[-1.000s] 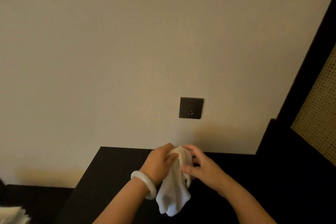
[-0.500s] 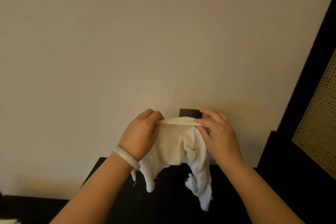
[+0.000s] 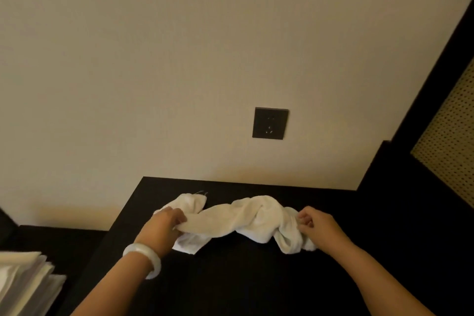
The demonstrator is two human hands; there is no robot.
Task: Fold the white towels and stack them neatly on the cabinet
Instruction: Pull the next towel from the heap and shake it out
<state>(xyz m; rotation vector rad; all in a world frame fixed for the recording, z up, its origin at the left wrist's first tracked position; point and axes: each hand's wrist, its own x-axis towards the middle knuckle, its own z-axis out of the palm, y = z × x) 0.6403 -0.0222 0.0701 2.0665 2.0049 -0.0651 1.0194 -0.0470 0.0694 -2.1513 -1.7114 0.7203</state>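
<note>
1. White terry-cloth towel now lies stretched sideways across the black cabinet top, running from about nine o'clock to three o'clock in front of the person. Half a second ago it hung bunched in the air in front of the wall socket; it has since come down and been pulled out to its full length.
2. It is not flat yet: the middle is twisted like a rope, and loose corners spill out at both ends (one toward eleven o'clock, others sagging toward six).
3. The left hand is closed around the towel's nine o'clock end, fingers curled over the cloth. A pale jade-like bangle sits on that wrist.
4. The right hand is closed into a loose fist on the three o'clock end, pinching a gather of fabric.
5. Judging from this, the fold itself has not begun; the stretch looks like preparation, and the twist probably needs shaking out or smoothing first.
6. Further out, a stack of folded white towels sits at eight o'clock on a lower dark surface, apart from the hands.
7. A dark square wall socket is on the beige wall at twelve o'clock.
</note>
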